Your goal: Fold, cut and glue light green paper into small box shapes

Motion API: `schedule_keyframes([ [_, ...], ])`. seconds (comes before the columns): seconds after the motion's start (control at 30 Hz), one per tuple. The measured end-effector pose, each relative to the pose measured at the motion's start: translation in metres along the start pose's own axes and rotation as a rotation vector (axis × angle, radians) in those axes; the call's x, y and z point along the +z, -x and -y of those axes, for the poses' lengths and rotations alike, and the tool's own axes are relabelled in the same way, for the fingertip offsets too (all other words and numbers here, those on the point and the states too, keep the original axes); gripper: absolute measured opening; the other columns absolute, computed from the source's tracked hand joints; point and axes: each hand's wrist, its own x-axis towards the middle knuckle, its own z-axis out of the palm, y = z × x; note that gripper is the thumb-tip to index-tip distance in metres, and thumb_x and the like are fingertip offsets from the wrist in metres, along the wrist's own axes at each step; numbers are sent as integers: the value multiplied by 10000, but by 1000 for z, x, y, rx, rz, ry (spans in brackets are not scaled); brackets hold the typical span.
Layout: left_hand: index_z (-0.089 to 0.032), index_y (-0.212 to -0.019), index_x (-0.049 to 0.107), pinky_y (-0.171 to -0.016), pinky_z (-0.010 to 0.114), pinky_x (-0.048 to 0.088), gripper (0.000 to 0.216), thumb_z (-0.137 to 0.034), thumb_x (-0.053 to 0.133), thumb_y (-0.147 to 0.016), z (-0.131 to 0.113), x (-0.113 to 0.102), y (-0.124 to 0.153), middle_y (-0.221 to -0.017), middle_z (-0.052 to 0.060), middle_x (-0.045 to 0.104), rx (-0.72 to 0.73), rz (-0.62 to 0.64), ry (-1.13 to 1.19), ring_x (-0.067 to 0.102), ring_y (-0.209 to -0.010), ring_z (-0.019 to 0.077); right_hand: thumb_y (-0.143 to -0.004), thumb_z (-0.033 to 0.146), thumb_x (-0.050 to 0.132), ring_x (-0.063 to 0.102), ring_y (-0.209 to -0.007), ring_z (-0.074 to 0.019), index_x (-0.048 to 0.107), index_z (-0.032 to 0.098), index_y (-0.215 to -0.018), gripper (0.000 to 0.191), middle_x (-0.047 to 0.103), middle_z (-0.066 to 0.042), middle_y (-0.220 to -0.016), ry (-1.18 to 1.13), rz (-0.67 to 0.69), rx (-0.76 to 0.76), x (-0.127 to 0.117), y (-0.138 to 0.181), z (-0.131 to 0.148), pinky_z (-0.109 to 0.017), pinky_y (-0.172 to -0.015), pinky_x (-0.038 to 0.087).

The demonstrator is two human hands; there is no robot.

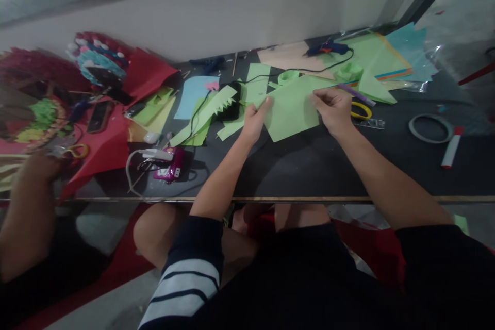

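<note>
A sheet of light green paper (293,113) is held up over the dark table between my two hands. My left hand (255,119) pinches its left edge, thumb on top. At its upper right edge, my right hand (334,108) grips it between thumb and fingers. Behind the sheet lie more green paper pieces and a curled green paper strip (288,78). A green strip with a zigzag-cut end (222,103) rests left of my left hand. Yellow-handled scissors (361,110) lie just right of my right hand, partly hidden by it.
A glue gun (328,47) with a black cord lies at the back. A roll of tape (430,128) and a white-and-red marker (452,148) are at right. A purple power socket (169,164) with plugs stands left. A co-worker's hand (40,167) is at far left, near red paper (102,142).
</note>
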Motion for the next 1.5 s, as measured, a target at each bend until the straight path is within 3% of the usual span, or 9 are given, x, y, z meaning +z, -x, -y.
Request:
schedule_keyframes([
  [0.1, -230, -792, 782, -721, 295, 606, 360, -577, 798, -887, -14, -3, 4, -692, 3, 717, 132, 33, -145, 733, -742, 178, -781, 600, 855, 715, -791, -241, 753, 270, -894, 364, 751, -36, -845, 47, 46, -67, -6, -2, 11, -450, -802, 643],
  [0.27, -274, -1072, 860, -966, 351, 612, 223, -408, 730, -950, -40, 0, 15, -1078, 56, 844, 407, 222, -407, 789, -1071, 248, -836, 554, 849, 677, -1244, -354, 766, 351, -1032, 294, 791, -71, -1163, 327, 170, -257, -11, -3, 59, -551, -1116, 546],
  [0.47, -274, -1082, 855, -1101, 398, 590, 223, -423, 726, -978, -48, 5, 19, -1125, 55, 845, 534, 203, -488, 785, -1139, 238, -936, 548, 737, 714, -1121, -344, 748, 310, -832, 260, 796, -55, -997, 416, 305, -321, -13, -11, 75, -575, -1154, 483],
  [0.73, -262, -985, 869, -963, 327, 627, 252, -472, 729, -991, -54, 5, 25, -1014, 47, 854, 531, 131, -402, 804, -1027, 223, -927, 464, 752, 697, -1221, -355, 771, 316, -946, 150, 789, -70, -1075, 411, 298, -305, -14, -3, 75, -577, -1148, 509],
  [0.93, -267, -1001, 837, -795, 285, 636, 313, -567, 782, -932, -31, -2, 3, -917, 17, 821, 277, -203, -169, 772, -894, 183, -699, 635, 926, 765, -1016, -279, 669, 318, -1314, 738, 796, -60, -1151, -23, 118, -62, -8, -9, 40, -475, -894, 665],
  [1.07, -231, -1045, 808, -845, 321, 652, 350, -565, 744, -963, -7, -7, -14, -1038, 66, 817, 154, -311, 10, 775, -979, 202, -597, 825, 888, 699, -600, -188, 743, 235, -821, 648, 750, -30, -746, -148, 240, 131, 0, -7, 22, -365, -559, 642],
  [1.2, -216, -1074, 799, -895, 362, 658, 344, -539, 716, -986, 0, -13, -17, -1113, 90, 814, 84, -297, 44, 779, -1050, 226, -646, 905, 800, 646, -493, -156, 710, 210, -702, 702, 660, -17, -594, -119, 270, 136, 2, -7, 15, -299, -454, 562],
  [1.37, -263, -1033, 826, -867, 306, 638, 295, -533, 722, -973, -16, -23, -9, -1031, 35, 838, 241, -319, -188, 784, -1023, 208, -829, 758, 762, 757, -884, -270, 768, 263, -965, 514, 774, -83, -920, 48, 138, -12, -9, -10, 13, -440, -735, 659],
  [1.5, -263, -1042, 856, -840, 282, 632, 373, -586, 673, -1002, -24, -16, 12, -988, 68, 858, 607, -94, -558, 824, -930, 208, -898, 532, 759, 587, -1405, -388, 752, 331, -1167, 336, 712, -98, -1354, 343, 83, -264, -10, 2, 33, -613, -1138, 519],
])
